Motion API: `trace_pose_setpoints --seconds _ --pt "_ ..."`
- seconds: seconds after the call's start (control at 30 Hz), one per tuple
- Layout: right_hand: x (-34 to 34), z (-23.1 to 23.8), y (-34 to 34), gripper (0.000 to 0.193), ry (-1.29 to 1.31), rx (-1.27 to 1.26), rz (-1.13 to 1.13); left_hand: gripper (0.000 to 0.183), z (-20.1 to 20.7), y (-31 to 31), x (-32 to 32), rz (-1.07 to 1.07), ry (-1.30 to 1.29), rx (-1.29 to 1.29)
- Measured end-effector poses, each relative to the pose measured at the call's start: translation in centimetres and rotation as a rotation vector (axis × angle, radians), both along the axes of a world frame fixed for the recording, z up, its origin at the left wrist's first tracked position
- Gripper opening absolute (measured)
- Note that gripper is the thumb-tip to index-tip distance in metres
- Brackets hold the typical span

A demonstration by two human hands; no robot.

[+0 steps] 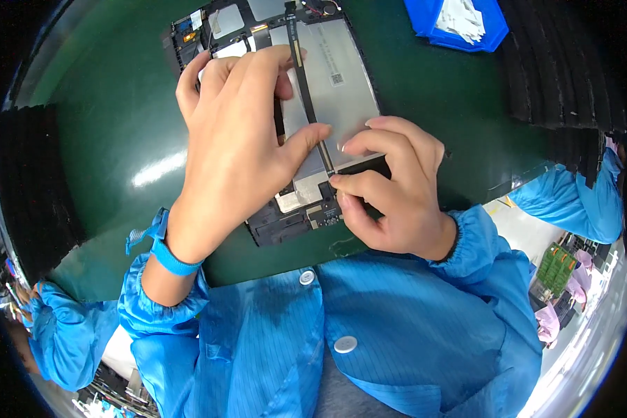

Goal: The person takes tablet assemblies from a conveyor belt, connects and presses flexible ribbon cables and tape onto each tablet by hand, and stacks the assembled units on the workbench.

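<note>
An opened tablet-like device lies on the green work surface, its silvery inner panels and black frame showing. A long black flat ribbon cable runs down its length. My left hand spreads across the device's left side, fingers bent over it. The left thumb tip rests at the cable's lower half, apart from the index finger, which is near its upper part. At the cable's lower end, by a small circuit board, my right hand has its thumb and index finger pinched together. The left fingertips are partly hidden.
A blue bin with white paper-like pieces stands at the far right. A blue strap circles my left wrist. Black ridged material lines the right edge, with more at the left. Other people in blue sleeves are at both sides.
</note>
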State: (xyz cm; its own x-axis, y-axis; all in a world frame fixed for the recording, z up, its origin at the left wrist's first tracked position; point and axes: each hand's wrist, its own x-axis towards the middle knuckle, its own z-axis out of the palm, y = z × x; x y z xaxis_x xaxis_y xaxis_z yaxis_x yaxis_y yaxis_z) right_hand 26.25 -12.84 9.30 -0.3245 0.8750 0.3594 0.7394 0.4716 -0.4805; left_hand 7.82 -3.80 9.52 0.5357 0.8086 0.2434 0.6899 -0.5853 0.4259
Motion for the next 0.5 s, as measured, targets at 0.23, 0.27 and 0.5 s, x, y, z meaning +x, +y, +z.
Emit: trace_pose_setpoints --seconds 0.23,0.27,0.5 --pt "0.18 -0.01 0.18 0.018 -0.002 0.000 -0.003 0.091 0.60 -0.33 0.31 -0.031 0.020 -0.010" --pt "0.18 0.15 0.23 0.019 -0.011 -0.029 -0.003 0.093 0.61 -0.30 0.31 -0.023 0.030 -0.020" --pt "-0.05 -0.50 0.47 0.017 0.014 0.012 -0.015 0.097 0.46 -0.57 -0.20 -0.063 -0.009 -0.005"
